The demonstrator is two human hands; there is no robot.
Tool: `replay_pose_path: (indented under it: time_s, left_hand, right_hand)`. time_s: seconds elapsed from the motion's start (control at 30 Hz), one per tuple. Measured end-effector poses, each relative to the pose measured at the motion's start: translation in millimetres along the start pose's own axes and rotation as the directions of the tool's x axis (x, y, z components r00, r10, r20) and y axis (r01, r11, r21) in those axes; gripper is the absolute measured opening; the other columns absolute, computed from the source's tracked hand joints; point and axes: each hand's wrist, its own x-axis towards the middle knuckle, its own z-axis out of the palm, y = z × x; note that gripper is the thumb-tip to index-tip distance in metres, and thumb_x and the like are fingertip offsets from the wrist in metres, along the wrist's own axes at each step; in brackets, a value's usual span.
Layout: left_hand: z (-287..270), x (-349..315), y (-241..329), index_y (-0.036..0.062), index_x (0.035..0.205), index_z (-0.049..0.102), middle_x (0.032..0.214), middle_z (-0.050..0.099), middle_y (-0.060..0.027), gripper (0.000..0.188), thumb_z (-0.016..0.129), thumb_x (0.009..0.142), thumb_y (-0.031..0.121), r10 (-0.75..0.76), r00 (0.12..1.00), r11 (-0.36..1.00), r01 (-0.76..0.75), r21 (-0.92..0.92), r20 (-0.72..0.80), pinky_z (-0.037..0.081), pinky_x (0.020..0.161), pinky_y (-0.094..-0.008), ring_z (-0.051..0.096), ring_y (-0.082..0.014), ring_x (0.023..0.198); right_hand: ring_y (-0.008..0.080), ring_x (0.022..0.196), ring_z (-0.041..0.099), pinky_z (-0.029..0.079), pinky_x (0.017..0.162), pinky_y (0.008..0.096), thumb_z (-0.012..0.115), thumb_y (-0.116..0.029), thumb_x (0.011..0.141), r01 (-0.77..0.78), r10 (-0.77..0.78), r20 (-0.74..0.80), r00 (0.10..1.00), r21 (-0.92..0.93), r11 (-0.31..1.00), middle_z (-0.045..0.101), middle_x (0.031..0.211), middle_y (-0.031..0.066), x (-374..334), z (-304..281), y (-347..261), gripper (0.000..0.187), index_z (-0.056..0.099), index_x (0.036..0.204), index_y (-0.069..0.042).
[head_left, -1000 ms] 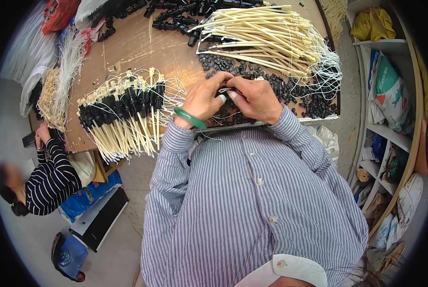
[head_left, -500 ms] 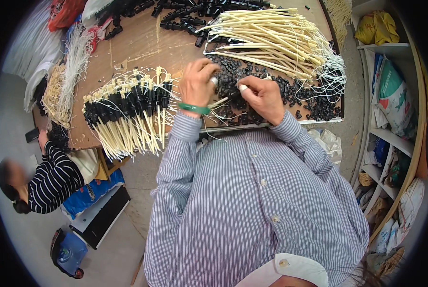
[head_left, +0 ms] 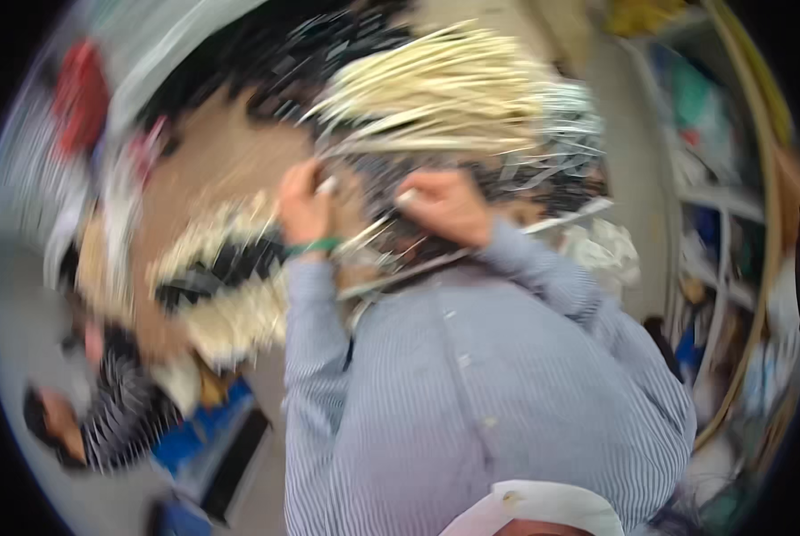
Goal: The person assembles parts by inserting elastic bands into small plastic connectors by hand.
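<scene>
My right hand (head_left: 449,205) is closed in a pinch at the table's near side, with a white cover on one fingertip. From its fingers a cream sleeved wire (head_left: 364,236) with a dark end slants down to the left. My left hand (head_left: 306,213), with a green bangle (head_left: 310,246) at the wrist, is curled closed a little to the left. A white cover shows on one of its fingertips too; blur hides whatever it may hold. Beside it lies a row of black holders with cream sleeved wires (head_left: 226,279). Small black parts (head_left: 377,179) are heaped beyond my hands.
A bundle of cream sleeved wires (head_left: 444,89) lies across the table's far right. Larger black fittings (head_left: 301,67) are piled at the back. At the lower left sits another person in a striped top (head_left: 132,406). Shelves (head_left: 730,201) with bags stand on the right.
The whole view has shifted and blurred, with the table turned somewhat. Both hands appear farther left and slightly lower in the picture. The right hand keeps its pinch.
</scene>
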Motion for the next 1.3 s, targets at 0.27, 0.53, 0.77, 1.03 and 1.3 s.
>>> replay_pose_path:
  time_s: [0.27, 0.53, 0.77, 1.03, 1.3]
  left_hand:
    - [-8.0, -1.3, 3.0, -0.0023, 0.121, 0.054, 0.089, 0.062, -0.0116, 0.046, 0.067, 0.085, 0.022, 0.092, 0.991, 0.908, -0.046, -0.417, 0.092, 0.048, 0.062, -0.0293, 0.058, -0.0179, 0.071]
    - [23.9, -18.7, 61.0, 0.0064, 0.133, 0.052, 0.092, 0.059, -0.0099, 0.051, 0.068, 0.086, 0.019, 0.242, 0.963, 0.945, -0.206, -0.253, 0.121, 0.047, 0.07, -0.0288, 0.057, -0.0194, 0.083]
    - [23.5, -17.3, 83.5, 0.0041, 0.132, 0.053, 0.096, 0.065, -0.0129, 0.052, 0.069, 0.087, 0.025, 0.35, 0.936, 0.932, -0.346, -0.105, 0.03, 0.053, 0.069, -0.0296, 0.062, -0.0185, 0.08]
    - [22.1, -11.5, 84.5, 0.0082, 0.13, 0.057, 0.099, 0.067, -0.0132, 0.047, 0.07, 0.085, 0.011, 0.335, 0.936, 0.942, -0.336, -0.01, 0.11, 0.053, 0.074, -0.0295, 0.064, -0.0196, 0.086]
    - [19.9, -6.7, 64.7, -0.0061, 0.118, 0.061, 0.104, 0.066, -0.0145, 0.037, 0.061, 0.086, 0.013, 0.129, 0.923, 0.958, -0.021, -0.285, 0.364, 0.043, 0.088, -0.0332, 0.059, -0.0211, 0.096]
  right_hand:
    - [0.0312, 0.052, 0.058, 0.044, 0.049, 0.044, 0.058, -0.019, 0.062, 0.168, -0.213, -0.32, 0.923, -0.161, 0.973, 0.058, 0.057, 0.016, 32.7, 36.3, 30.1, 0.014, 0.062, 0.06, -0.005]
    - [0.0256, 0.043, 0.052, 0.041, 0.044, 0.0402, 0.059, -0.01, 0.051, 0.084, -0.072, -0.392, 0.917, 0.014, 0.996, 0.051, 0.046, 0.0121, 34.7, 20.4, 20.4, 0.008, 0.058, 0.05, -0.002]
    - [0.029, 0.048, 0.056, 0.041, 0.046, 0.0432, 0.059, -0.012, 0.052, 0.064, -0.058, -0.394, 0.917, 0.002, 0.998, 0.056, 0.05, 0.0134, 30.8, 16.5, 18.3, 0.011, 0.061, 0.054, -0.002]
    - [0.021, 0.038, 0.04, 0.033, 0.04, 0.0406, 0.065, -0.022, 0.057, 0.177, -0.114, -0.402, 0.908, 0.122, 0.977, 0.042, 0.042, 0.0087, 31.2, 15.1, 26.3, 0.024, 0.055, 0.05, -0.001]
    - [0.0281, 0.047, 0.053, 0.04, 0.045, 0.0418, 0.06, -0.015, 0.052, 0.157, -0.17, -0.372, 0.912, -0.064, 0.985, 0.052, 0.049, 0.0135, 21.8, 13.4, 25.9, 0.015, 0.058, 0.055, 0.0]
